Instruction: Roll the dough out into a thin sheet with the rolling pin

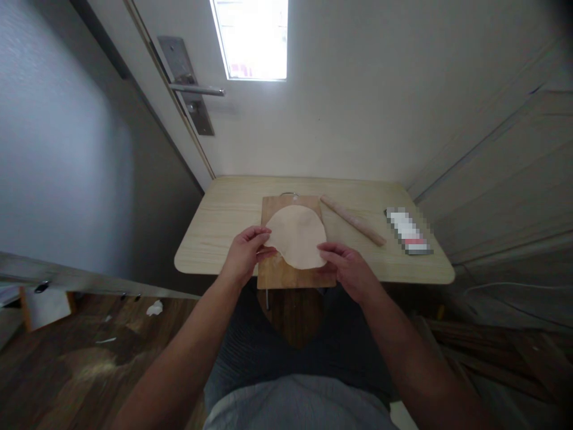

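Observation:
A thin, roughly round sheet of dough (296, 236) spreads over a wooden cutting board (290, 278) at the front of the small table. Its left edge is pinched between the thumb and fingers of my left hand (245, 254). On the lower right side, my right hand (347, 266) grips the edge in the same way. Beyond the board's right side lies a wooden rolling pin (353, 221), slanted and touched by neither hand. Part of the board is hidden under the dough.
The pale wooden table (224, 209) stands against a white door with a metal handle (197, 89). A phone (408, 231), blurred out, lies at the table's right. Wooden slats (487, 352) are at the lower right, and a crumpled white scrap (154, 308) is on the floor.

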Motion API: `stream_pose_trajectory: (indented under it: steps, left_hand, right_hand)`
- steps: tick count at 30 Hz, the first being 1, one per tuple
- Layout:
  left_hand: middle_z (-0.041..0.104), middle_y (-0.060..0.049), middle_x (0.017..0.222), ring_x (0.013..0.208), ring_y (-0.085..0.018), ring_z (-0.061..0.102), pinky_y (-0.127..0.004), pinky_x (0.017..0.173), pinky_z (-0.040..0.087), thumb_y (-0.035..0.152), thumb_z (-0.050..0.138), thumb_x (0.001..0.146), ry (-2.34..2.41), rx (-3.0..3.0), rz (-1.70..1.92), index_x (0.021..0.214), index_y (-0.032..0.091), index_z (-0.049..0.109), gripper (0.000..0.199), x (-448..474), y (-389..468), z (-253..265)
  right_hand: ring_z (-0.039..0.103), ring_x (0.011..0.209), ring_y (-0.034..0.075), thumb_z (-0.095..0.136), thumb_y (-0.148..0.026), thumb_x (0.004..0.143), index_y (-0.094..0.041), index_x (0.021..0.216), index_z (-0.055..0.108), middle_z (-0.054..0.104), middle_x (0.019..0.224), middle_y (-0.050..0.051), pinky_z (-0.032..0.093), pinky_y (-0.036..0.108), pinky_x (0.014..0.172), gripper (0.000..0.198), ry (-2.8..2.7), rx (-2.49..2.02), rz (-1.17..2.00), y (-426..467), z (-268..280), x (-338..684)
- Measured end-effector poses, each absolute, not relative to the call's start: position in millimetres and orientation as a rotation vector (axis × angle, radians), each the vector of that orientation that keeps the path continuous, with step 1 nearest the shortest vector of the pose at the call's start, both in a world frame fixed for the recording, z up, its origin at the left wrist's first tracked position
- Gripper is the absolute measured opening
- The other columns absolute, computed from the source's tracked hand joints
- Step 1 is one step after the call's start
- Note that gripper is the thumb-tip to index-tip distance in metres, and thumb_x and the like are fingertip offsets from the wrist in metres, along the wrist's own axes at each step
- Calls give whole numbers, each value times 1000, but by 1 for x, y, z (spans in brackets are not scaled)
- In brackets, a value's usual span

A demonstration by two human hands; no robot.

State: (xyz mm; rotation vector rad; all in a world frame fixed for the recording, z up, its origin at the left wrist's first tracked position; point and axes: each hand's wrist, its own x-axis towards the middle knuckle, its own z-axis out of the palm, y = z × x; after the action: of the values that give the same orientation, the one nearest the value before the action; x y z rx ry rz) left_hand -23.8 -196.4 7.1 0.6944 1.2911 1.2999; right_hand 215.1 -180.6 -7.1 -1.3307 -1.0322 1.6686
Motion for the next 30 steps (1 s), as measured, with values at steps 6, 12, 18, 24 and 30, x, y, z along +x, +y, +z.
stream_pose_trajectory:
  steps: [6,12,18,24,30]
  left_hand:
    - [62,0,80,73,-13,57,-28,67,56,40,76,74,1467,1008,1193,81,17,68,25,-32,-231,-14]
    - [62,1,76,73,-13,54,-24,67,45,36,71,81,1485,1177,1165,83,19,70,18,-34,-246,-8]
    - [59,3,68,64,-13,54,-25,62,42,41,67,84,1620,1262,1043,89,20,70,22,-38,-259,-18]
    - [57,4,60,55,-15,52,-26,55,39,48,61,89,1864,1434,978,97,22,72,29,-51,-239,-10]
    - [72,-11,117,112,-30,62,-43,101,45,33,64,88,1861,1920,866,110,21,71,26,-23,-156,4]
  right_hand:
    - [59,52,14,65,-40,80,-20,98,71,64,64,-1,47,26,49,28,-1472,-1588,1273,-200,-24,229]
    - [57,53,14,63,-44,82,-18,102,72,62,61,-2,44,26,51,34,-1537,-1558,1328,-200,-21,235]
    - [61,69,16,60,-39,85,-20,98,75,68,78,2,48,31,70,27,-1755,-1596,953,-208,-21,239]
    - [59,92,25,58,-39,89,-19,103,74,69,95,10,46,39,88,30,-1875,-1736,295,-159,-20,275]
    - [52,116,35,58,-40,91,-17,123,69,65,121,18,41,46,95,41,-1929,-2012,-35,-90,-25,291]
